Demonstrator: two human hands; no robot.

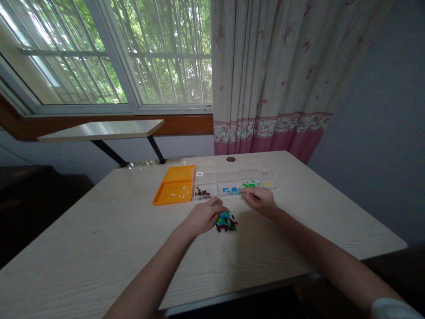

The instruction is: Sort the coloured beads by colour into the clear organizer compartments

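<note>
A small heap of blue, green and dark brown pieces (226, 222), like tiny building bricks, lies on the table. My left hand (206, 216) rests at the heap's left edge, its fingers curled in and touching the pieces; what they hold is hidden. My right hand (260, 200) is at the clear box, its fingers pinched together beside the blue and green pieces. Anything in that pinch is too small to make out. Blue pieces (231, 190) lie in one clear compartment, green pieces (251, 183) in another to the right, and brown pieces (202, 192) in one at the left.
An orange open case (177, 176) with several white pieces stands left of the clear box (207, 178). Yellow pieces (268, 183) lie in the rightmost compartment. A raised shelf (109, 129) on black legs stands at the back left. A curtain (268, 88) hangs behind the table (133, 248).
</note>
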